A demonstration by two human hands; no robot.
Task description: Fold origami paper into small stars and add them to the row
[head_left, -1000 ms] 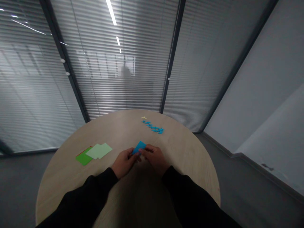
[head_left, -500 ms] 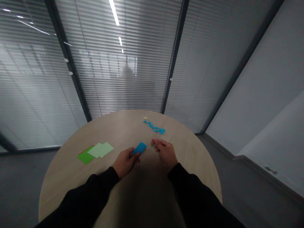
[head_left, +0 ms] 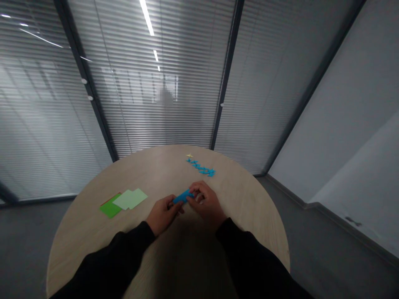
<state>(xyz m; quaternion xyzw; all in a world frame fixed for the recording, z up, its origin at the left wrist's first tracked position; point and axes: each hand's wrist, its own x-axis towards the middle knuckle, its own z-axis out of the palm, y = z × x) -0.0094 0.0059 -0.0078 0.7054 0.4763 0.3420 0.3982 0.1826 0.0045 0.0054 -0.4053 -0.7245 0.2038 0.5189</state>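
Head cam: blue paper strip point(head_left: 182, 197) pinched at both ends over the table point(head_left: 249, 211)

Looks like paper, so I'd guess practically weightless, bendy, and easy to crease or tear; light grip on the ends or edges is plenty. Left hand point(head_left: 161, 214) has thumb and fingers closed on its left end, right hand point(head_left: 208, 204) pinches the right end, leaving the middle bare between the fingertips.
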